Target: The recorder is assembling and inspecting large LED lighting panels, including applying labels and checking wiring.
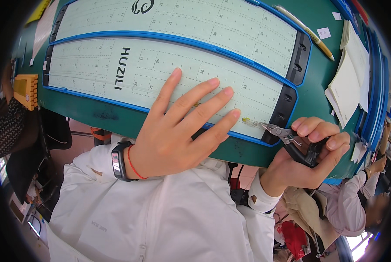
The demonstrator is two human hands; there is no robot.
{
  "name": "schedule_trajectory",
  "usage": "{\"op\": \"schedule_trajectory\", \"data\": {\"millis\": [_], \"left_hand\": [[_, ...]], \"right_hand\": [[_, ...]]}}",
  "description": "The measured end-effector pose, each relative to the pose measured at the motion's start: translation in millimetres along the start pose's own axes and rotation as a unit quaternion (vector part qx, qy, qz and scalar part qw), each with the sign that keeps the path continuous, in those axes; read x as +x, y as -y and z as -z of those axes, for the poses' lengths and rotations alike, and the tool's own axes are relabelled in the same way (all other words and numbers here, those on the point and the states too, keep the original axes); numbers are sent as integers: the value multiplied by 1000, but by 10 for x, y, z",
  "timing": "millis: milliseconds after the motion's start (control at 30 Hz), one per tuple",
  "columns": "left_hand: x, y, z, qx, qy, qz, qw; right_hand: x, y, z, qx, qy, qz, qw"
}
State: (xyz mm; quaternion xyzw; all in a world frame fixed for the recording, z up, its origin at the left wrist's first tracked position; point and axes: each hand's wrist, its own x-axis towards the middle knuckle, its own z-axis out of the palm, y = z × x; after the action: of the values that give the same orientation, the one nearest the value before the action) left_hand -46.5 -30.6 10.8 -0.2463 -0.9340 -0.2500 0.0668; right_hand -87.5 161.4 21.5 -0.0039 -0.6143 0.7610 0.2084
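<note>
My left hand (182, 131) lies spread over the near pale-green ruled board (90, 65), fingers apart and pointing away from me. This long board has a blue rim and black end pieces, and fine clear lines run along it. My right hand (313, 170) is closed around the black handles of small pliers (291, 142). Their metal jaws point left over the board's right end. At the jaw tips is a small clear and yellow piece (249, 122); I cannot tell whether the jaws grip it. Something small and yellowish shows between my left fingers, mostly hidden.
A second similar board (195, 22) lies just beyond, on the green table (88, 105). A pen (320, 43) and white papers (344, 87) lie to the right, beside stacked blue cases (378, 83). Yellow blocks (27, 89) stand at left. Another person (348, 205) sits at far right.
</note>
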Motion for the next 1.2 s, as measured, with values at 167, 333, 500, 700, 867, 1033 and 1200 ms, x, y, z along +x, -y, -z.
{"op": "schedule_trajectory", "data": {"millis": [167,333,500,700,867,1033,1200], "left_hand": [[2,-2,-3,2,1,-2,1000],[7,-12,-8,4,-3,-2,1000],[10,-13,-14,7,-12,-2,1000],[2,-16,-36,7,-18,4,1000],[-4,-11,-33,8,-13,-3,1000],[-7,-11,-54,13,-17,-8,1000],[-5,-2,-41,11,-13,-12,1000]], "right_hand": [[-2,-6,-4,12,6,-1,1000],[3,-16,22,16,22,-3,1000],[-6,-24,35,28,30,7,999],[-4,-41,48,42,48,12,998],[-7,-43,30,42,43,13,998],[0,-51,44,46,43,14,998],[2,-34,28,54,37,6,998]]}}
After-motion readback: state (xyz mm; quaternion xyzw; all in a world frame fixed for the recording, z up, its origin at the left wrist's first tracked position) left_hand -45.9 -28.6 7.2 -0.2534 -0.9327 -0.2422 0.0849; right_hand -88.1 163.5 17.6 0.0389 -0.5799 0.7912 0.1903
